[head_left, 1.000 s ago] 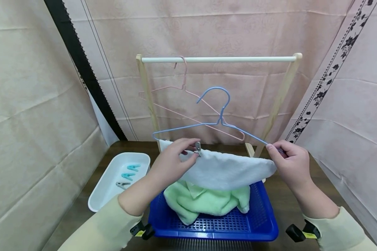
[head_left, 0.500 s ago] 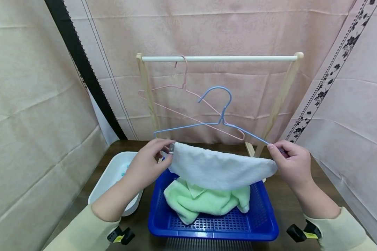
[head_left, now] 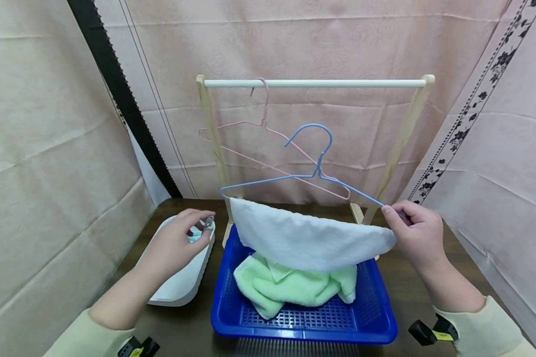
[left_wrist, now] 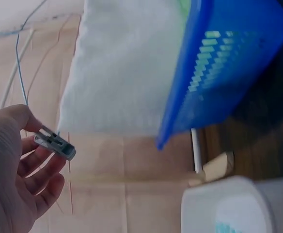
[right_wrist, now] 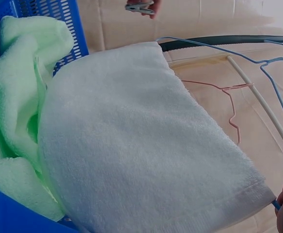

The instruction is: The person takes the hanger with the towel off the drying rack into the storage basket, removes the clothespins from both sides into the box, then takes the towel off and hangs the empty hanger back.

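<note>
My left hand [head_left: 171, 245] pinches a grey clothespin [left_wrist: 56, 144] between thumb and fingers, above the white tray [head_left: 185, 290] in the head view. With my right hand [head_left: 417, 233] I grip the right end of a blue hanger [head_left: 311, 124], held in the air in front of the rack. A white towel [head_left: 312, 235] is draped over the hanger's lower bar and hangs above a blue basket [head_left: 303, 334]. Inside the basket lies a crumpled light green towel [head_left: 295, 290]. Teal clothespins in the tray are mostly hidden behind my left hand.
Behind the basket stands a wooden rack with a white rail [head_left: 339, 83]. From that rail hangs a bare pink hanger [head_left: 266, 101], partly behind the blue one. Cloth walls [head_left: 71, 124] enclose the brown table on the left, back and right.
My left hand has moved left with the clothespin, away from the towel's upper edge to over the tray. The right hand and the blue hanger stay almost still.
</note>
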Demonstrator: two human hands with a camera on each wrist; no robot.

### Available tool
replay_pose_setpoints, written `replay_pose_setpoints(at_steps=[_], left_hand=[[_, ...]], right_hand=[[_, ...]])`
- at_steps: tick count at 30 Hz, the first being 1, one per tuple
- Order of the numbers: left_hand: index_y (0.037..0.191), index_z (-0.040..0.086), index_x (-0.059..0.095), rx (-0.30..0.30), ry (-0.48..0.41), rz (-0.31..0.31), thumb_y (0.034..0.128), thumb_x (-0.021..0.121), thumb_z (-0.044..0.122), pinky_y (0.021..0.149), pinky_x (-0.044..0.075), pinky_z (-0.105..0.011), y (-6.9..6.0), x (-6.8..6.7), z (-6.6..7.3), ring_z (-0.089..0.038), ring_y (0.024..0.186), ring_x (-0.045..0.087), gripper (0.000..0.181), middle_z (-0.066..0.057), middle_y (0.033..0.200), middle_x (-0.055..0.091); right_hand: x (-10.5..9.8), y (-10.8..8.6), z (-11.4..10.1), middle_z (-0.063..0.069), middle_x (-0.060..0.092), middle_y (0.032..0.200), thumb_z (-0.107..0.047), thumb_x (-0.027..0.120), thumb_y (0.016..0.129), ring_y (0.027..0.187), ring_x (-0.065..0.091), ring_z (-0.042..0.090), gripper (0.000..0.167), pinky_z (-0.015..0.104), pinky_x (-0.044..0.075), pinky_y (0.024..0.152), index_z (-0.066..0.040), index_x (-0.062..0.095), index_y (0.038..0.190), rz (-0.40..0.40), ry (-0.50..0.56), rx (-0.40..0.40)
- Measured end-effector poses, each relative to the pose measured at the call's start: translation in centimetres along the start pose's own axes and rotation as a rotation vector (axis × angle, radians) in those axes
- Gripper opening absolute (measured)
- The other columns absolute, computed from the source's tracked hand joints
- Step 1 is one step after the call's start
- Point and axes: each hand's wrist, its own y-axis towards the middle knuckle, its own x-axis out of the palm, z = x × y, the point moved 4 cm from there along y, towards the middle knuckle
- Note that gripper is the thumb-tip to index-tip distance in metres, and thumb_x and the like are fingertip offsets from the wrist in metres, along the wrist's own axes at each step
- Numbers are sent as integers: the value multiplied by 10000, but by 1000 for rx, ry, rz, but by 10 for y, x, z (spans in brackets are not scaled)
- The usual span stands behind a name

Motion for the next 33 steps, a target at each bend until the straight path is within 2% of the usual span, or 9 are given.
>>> replay_pose_setpoints(at_steps=[6,11,18,22,25,30,33], left_hand=[[1275,158,641,-15,59,-50,924,679,220,782,554,-417,-8,-1,-27,-178,944,626,358,-7,1120,639],[1251,147,639,-57,102,-99,912,692,232,721,555,-379,-13,-3,-42,-189,927,633,354,-18,1114,643],[1182,111,687,-5,219,-171,872,719,197,762,558,-419,-16,-1,-57,-161,868,635,323,3,1005,674],[1129,98,706,21,301,-245,844,732,180,744,548,-415,-16,8,-72,-132,798,607,298,10,964,672],[1087,114,717,14,364,-327,834,755,197,740,551,-413,-16,19,-85,-124,759,587,269,11,941,663],[1045,128,726,4,413,-448,811,776,163,723,530,-393,-21,36,-104,-121,739,558,242,25,902,635],[1033,136,728,13,434,-487,802,790,152,693,504,-370,-24,43,-113,-115,721,538,240,39,889,623]], right_hand=[[0,0,1,-87,387,531,93,699,816,489,324,19,196,215,248,440,-21,660,660,4,1,-23],[0,-2,3,-88,390,530,75,708,823,487,329,23,188,217,257,439,-32,671,673,-4,-3,-8],[1,-2,3,-94,389,529,101,699,809,491,324,19,199,213,245,443,-18,652,656,4,7,-27],[0,-1,2,-92,394,530,88,703,815,492,329,21,202,213,252,446,-30,658,658,3,-1,-22],[0,-2,2,-87,398,531,79,706,822,496,335,25,199,214,259,446,-35,665,665,-3,-6,-13],[0,-2,2,-81,400,535,74,707,825,501,340,33,192,216,264,445,-39,668,675,-11,-9,-5],[0,-3,2,-78,397,535,74,707,826,502,340,36,193,217,264,444,-42,668,676,-14,-11,-5]])
